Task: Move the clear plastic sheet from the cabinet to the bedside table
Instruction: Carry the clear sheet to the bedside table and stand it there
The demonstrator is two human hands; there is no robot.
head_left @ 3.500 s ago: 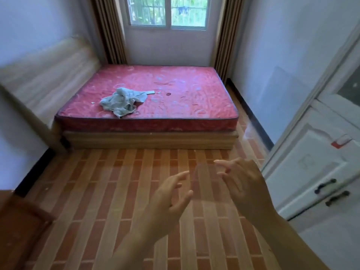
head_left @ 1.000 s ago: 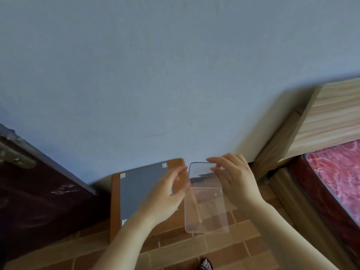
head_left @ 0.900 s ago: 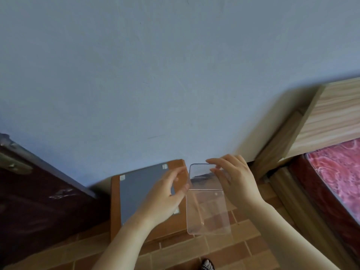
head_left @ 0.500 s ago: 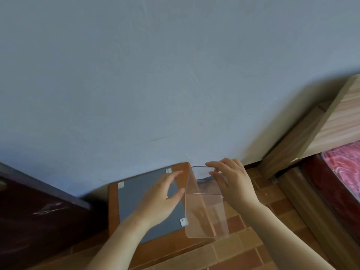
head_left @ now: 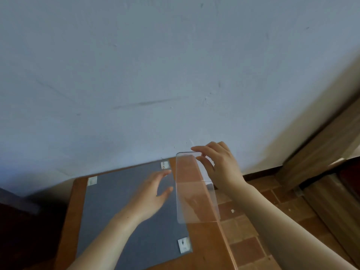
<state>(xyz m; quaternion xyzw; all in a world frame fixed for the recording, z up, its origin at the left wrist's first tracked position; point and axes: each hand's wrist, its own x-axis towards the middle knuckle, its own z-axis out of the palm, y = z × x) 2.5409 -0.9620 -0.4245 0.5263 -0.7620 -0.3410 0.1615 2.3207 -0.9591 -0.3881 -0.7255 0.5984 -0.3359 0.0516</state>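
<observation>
Head view: the right hand [head_left: 220, 168] pinches the far top edge of the clear sheet [head_left: 195, 195] between thumb and fingers, holding it tilted above the right edge of the wooden table [head_left: 206, 248]. The left hand [head_left: 153, 193], fingers spread and empty, hovers just left of the sheet over the grey mat [head_left: 124, 221] taped to the tabletop against the wall [head_left: 155, 75].

- My left hand [head_left: 153, 193]: blurred, can't tell if fingertips touch the clear plastic sheet [head_left: 194, 199].
- Sheet's contact with the bedside table [head_left: 206, 248]: can't tell.
- Table's near edge cut off at 6 o'clock.
- Dark furniture [head_left: 23, 227] at 8 o'clock: too dark, cropped.
- Wooden bed frame [head_left: 321, 152] at 3 o'clock runs out of frame.
</observation>
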